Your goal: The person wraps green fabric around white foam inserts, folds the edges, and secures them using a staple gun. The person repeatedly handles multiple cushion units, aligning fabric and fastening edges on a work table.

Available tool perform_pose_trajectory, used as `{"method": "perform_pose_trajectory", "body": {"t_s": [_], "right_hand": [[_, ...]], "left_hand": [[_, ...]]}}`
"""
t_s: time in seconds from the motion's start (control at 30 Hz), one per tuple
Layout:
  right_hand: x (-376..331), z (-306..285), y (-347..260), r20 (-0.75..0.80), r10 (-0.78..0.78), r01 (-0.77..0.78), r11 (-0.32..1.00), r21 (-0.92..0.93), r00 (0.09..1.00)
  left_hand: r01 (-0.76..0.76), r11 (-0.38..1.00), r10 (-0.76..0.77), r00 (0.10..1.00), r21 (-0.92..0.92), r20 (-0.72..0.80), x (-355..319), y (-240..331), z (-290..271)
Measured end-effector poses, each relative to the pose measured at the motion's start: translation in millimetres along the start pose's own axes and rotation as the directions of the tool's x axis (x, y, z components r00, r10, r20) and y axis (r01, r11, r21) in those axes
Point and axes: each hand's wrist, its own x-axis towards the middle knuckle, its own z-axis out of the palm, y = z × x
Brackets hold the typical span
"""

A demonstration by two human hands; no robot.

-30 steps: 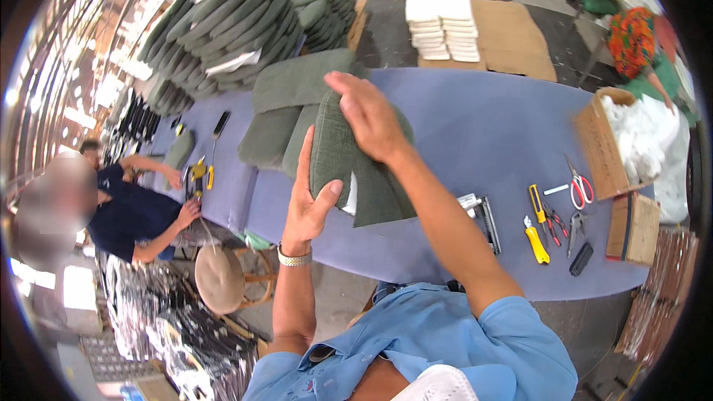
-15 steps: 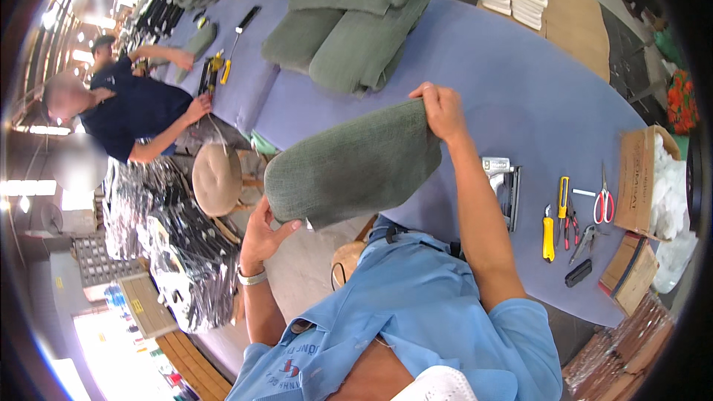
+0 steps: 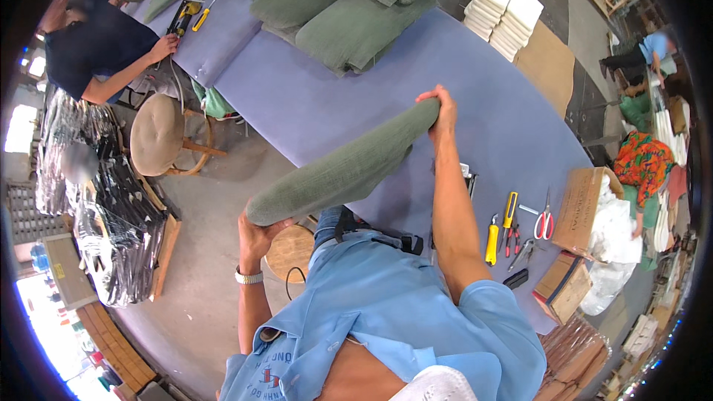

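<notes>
Head view: left hand pinching one end of a green cushion, right hand curled round the other, some fingertips hidden! It's up across the table's near edge; a handling step, I'd judge, and any turn calls for both grips firm.

Green cushion now nearly edge-on

One held cushion, two white stacks, one scissors.
</notes>
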Motion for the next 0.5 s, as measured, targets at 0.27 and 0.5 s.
{"method": "perform_pose_trajectory", "body": {"t_s": [0.27, 0.5], "right_hand": [[3.3, 0.4, -111.3, -0.015, -0.515, 0.446, 0.757, -0.477, 0.857], [-59.3, -20.6, -0.3, -0.001, -0.440, 0.401, 0.821, -0.407, 0.898]], "left_hand": [[-0.278, 0.957, 0.261, 0.949, -0.080, -0.175, 40.0, -0.4, 93.2], [-0.348, 0.644, 0.275, 0.936, 0.682, 0.219, 86.2, 52.6, 128.6]]}}
